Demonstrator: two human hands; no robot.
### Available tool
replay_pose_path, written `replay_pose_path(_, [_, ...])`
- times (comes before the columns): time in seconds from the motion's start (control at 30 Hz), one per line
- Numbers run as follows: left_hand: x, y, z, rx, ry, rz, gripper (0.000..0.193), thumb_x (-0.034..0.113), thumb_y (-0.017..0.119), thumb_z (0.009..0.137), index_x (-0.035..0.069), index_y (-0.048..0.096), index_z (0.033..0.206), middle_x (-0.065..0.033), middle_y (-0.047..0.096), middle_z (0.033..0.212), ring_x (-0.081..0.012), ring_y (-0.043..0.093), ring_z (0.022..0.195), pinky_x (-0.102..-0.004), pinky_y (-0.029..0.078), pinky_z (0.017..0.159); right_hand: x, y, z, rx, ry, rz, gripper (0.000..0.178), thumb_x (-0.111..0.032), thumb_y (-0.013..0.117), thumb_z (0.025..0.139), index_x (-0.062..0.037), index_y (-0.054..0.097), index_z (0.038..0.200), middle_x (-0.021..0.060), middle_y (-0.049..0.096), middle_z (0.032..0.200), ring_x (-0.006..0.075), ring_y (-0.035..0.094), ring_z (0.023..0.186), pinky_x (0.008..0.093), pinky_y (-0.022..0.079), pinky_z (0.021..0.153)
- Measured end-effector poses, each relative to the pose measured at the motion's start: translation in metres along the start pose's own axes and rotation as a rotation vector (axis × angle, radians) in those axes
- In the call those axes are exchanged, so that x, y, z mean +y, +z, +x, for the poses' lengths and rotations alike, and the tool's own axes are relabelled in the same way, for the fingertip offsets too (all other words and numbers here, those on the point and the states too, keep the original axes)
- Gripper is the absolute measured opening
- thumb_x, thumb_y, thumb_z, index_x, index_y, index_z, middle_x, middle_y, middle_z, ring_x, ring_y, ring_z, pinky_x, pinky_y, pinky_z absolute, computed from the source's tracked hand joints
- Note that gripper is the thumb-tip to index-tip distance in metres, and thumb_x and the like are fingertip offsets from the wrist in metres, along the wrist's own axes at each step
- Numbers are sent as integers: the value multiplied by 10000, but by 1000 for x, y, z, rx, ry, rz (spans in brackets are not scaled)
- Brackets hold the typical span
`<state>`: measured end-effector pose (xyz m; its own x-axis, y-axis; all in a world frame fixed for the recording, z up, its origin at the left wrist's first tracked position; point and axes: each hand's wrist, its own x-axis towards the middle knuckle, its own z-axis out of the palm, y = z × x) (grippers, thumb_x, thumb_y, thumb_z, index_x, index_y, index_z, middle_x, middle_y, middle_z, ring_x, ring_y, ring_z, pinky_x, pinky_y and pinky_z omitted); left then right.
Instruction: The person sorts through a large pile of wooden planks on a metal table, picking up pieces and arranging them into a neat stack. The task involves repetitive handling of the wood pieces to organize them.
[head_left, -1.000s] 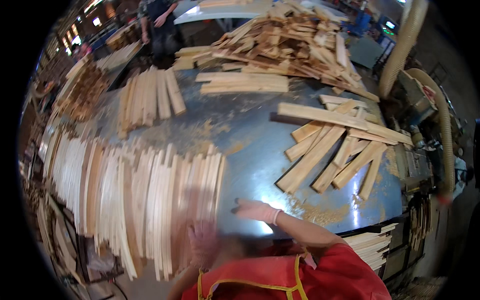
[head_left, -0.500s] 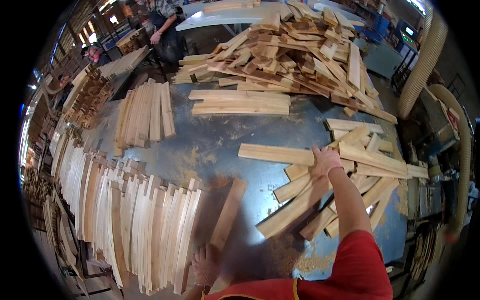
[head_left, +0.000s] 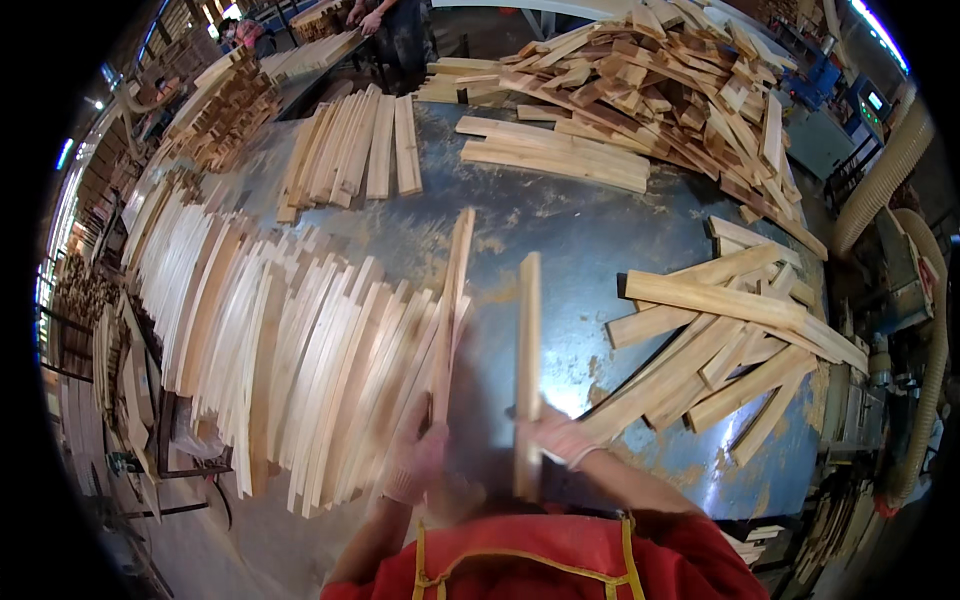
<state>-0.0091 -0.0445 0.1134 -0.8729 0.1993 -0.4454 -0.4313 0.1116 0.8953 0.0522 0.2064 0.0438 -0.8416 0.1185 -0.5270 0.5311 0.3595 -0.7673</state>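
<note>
My left hand (head_left: 418,455), in a pale glove, is closed round the lower part of a narrow wooden board (head_left: 452,310) that stands up on edge beside the long row of boards. A second wooden board (head_left: 529,370) is gripped in my right hand (head_left: 556,434), raised on edge over the near side of the table. Left of my left hand, the row of light boards (head_left: 310,370) lies side by side. To the right of my right hand is a loose, crossed heap of boards (head_left: 720,310). Motion blurs both hands somewhat.
The dark metal table (head_left: 580,235) has sawdust patches. A big pile of offcuts (head_left: 660,90) covers its far right, with flat boards (head_left: 550,155) before it. A board group (head_left: 355,145) lies far left. A ribbed hose (head_left: 890,190) hangs at right. A co-worker (head_left: 385,30) stands beyond.
My right hand has come back from the heap at right with a board. My left hand has lifted the board that lay beside the row. The view has shifted.
</note>
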Motion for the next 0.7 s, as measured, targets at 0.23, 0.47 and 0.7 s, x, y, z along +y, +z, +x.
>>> replay_pose_path(0.23, [25, -35, -25, 95, 72, 139, 625, 89, 574, 1071, 40, 375, 1662, -93, 637, 1270, -151, 644, 925, -309, 570, 708, -76, 127, 19, -765, -171, -53, 592, -365, 675, 999, -20, 529, 1456, 153, 733, 1138, 295, 703, 1027, 396, 574, 918])
replay_pose_path(0.47, [-38, -22, -9, -238, 186, -61, 736, 73, 571, 1060, 18, 234, 1712, -114, 499, 1585, -201, 568, 1308, -331, 489, 1088, -55, 106, -49, -493, -346, 671, 840, -279, 753, 949, -54, 338, 1644, 118, 562, 1445, 205, 554, 1260, 366, 529, 993])
replay_pose_path(0.7, [-22, 70, 31, -499, 364, 379, 870, 177, 764, 932, 16, 331, 1670, -214, 437, 1658, -316, 443, 1529, -399, 402, 1224, -12, -64, -31, 100, -211, 644, 848, -207, 815, 858, -34, 408, 1582, 74, 670, 1093, 193, 661, 967, 342, 571, 857])
